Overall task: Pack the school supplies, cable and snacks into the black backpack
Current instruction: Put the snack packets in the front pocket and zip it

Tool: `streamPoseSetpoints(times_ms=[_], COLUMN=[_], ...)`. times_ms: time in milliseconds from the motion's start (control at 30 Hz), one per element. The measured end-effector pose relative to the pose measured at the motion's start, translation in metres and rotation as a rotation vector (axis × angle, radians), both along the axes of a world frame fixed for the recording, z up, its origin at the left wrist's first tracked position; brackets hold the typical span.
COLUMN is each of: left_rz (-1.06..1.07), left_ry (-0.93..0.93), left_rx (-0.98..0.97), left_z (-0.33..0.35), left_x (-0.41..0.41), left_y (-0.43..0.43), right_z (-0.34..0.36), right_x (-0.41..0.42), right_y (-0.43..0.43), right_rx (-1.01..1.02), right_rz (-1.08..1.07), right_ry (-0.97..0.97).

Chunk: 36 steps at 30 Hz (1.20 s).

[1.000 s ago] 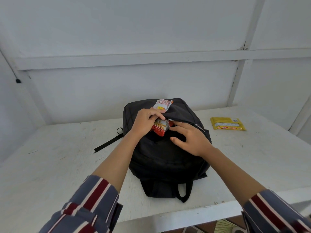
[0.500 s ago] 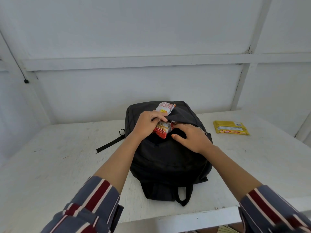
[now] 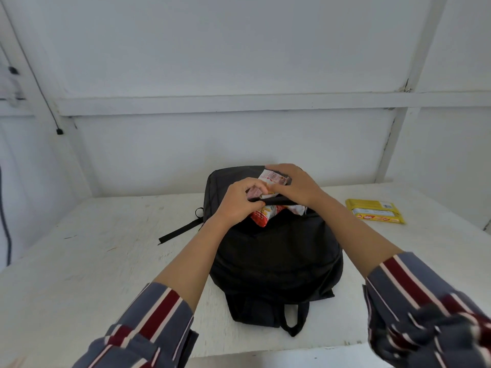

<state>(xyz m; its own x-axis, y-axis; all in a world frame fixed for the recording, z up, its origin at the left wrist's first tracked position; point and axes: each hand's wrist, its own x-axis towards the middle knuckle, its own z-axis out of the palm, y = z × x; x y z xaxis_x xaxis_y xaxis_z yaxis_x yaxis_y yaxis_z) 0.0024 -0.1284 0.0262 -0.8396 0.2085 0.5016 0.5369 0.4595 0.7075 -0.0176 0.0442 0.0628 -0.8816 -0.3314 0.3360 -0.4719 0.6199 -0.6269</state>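
The black backpack [image 3: 276, 256] lies flat on the white table [image 3: 106, 248], its top pointing away from me. A red and white snack packet [image 3: 267, 215] sticks out of its zip opening, part above the black opening edge and part below it. My left hand [image 3: 239, 201] grips the packet and the opening edge at the left. My right hand [image 3: 295, 185] reaches over from the right and holds the packet's upper end with curled fingers. A yellow snack packet [image 3: 376, 210] lies on the table to the right of the backpack.
A loose black strap [image 3: 180, 231] trails from the backpack's left side across the table. White walls close in behind and on both sides. A black cable [image 3: 39, 83] hangs down the left wall. The table's front edge runs just below the backpack's shoulder straps.
My right hand has lifted off the backpack's front and moved up onto the upper end of the red packet. My left hand stays at the opening. The camera has come closer.
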Motion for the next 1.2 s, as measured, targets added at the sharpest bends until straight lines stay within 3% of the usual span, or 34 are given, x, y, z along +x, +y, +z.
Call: streamPoseSetpoints(times_ms=[133, 400, 700, 867, 1200], left_rz=[0.022, 0.024, 0.023, 0.013, 0.024], left_ry=[-0.001, -0.021, -0.117, -0.148, -0.173], left_rx=[0.002, -0.042, -0.143, -0.312, -0.316], left_z=[0.0, -0.002, 0.0, 0.001, 0.007], left_x=[0.001, 0.003, 0.009, 0.012, 0.015], left_y=[-0.001, -0.001, -0.002, -0.003, 0.002], right_z=[-0.007, -0.017, -0.012, -0.005, -0.005], right_x=[-0.016, -0.016, -0.001, 0.023, 0.064], right_y=[-0.003, 0.0, 0.033, 0.059, 0.076], right_rx=[0.151, 0.11, -0.15, -0.22, -0.108], right_rz=[0.078, -0.03, -0.163, -0.097, 0.15], right_ry=[-0.085, 0.027, 0.011, -0.065, -0.294])
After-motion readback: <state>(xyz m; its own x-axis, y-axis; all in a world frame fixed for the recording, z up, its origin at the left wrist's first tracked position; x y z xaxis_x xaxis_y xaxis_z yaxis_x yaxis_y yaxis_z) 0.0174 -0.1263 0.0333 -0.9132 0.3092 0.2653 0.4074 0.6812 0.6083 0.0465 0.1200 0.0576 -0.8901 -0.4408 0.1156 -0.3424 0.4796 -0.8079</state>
